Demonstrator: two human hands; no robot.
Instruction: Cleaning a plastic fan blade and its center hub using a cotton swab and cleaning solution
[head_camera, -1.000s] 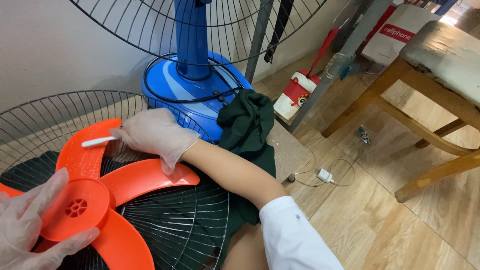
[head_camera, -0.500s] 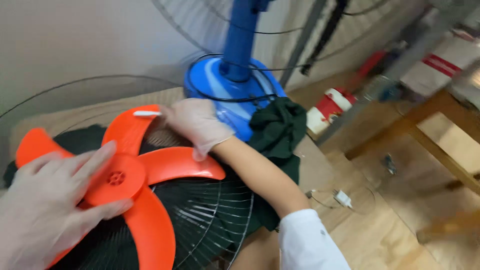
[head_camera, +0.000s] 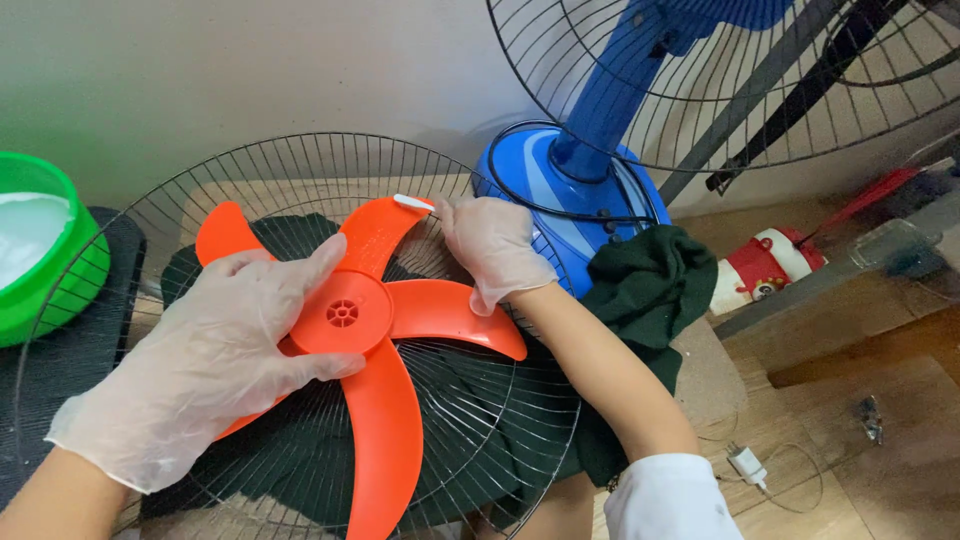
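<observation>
Against a pale wall, an orange blade (head_camera: 380, 330) lies glossy on a wire grille (head_camera: 480, 400). Left hand (head_camera: 200, 370) presses it, fingers spread; right hand (head_camera: 495, 250) pinches a white brush (head_camera: 413, 203) at its far tip.

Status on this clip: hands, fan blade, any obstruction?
Left hand flat on orange blade. Right hand pinching white brush at a blade tip. Blade lies on grille; nothing in the way.

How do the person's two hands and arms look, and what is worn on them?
Both hands wear thin, translucent disposable gloves, loose and wrinkled, ending at the wrist: the left hand and the right hand. The forearms are bare. A white sleeve is pushed up near the right elbow. No watch or jewellery shows.
</observation>
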